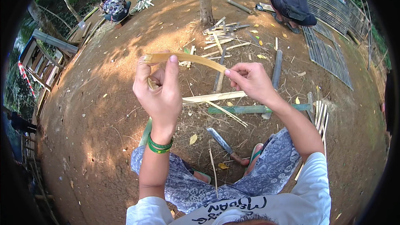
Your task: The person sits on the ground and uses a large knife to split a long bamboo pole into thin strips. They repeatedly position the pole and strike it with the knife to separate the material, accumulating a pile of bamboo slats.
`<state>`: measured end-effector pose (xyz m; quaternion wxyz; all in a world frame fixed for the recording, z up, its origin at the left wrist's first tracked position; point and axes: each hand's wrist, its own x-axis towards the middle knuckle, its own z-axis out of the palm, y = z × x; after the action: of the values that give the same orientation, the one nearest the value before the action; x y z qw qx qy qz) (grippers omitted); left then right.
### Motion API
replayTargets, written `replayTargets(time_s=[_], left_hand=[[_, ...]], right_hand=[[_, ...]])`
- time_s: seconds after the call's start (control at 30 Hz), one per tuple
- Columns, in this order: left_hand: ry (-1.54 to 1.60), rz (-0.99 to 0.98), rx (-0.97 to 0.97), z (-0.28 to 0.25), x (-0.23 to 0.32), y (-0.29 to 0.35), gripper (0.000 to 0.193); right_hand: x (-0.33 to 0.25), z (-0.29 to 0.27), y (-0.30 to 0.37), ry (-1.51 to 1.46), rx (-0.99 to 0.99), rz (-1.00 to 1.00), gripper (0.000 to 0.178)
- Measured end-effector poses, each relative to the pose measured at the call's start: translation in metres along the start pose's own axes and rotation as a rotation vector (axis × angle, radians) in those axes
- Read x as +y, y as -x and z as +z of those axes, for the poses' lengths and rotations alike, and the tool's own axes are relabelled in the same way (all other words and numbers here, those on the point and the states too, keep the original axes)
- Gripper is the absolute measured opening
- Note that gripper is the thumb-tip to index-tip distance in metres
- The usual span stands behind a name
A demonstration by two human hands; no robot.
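Note:
A pale yellow bamboo strip (pixel 196 60) arches between my two raised hands. My left hand (pixel 157 91) grips its wider end, with the thumb pressed against it; a small curled yellowish piece shows in the palm, and I cannot tell if it belongs to the same strip. At the other end, the thumb and fingers of my right hand (pixel 255 81) pinch the narrow tip. Below the hands, a machete (pixel 220 140) with a wooden handle lies on the soil between my feet.
A green bamboo pole (pixel 246 109) lies crosswise ahead of me, near several split strips (pixel 321 118). Farther off are a pile of bamboo pieces (pixel 221 37), a tree trunk (pixel 205 2) and a slatted bamboo panel (pixel 327 54). Two people (pixel 291 4) crouch in the background.

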<state>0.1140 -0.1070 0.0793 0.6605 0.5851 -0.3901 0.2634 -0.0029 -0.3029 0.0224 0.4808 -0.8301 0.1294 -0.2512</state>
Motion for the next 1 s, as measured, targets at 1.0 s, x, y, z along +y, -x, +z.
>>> replayTargets(time_s=[1.0], left_hand=[[0.111,-0.268,0.100,-0.040,-0.023,-0.028,0.034]], right_hand=[[-0.015,-0.038,0.024,-1.024,-0.363,-0.264,0.024]])
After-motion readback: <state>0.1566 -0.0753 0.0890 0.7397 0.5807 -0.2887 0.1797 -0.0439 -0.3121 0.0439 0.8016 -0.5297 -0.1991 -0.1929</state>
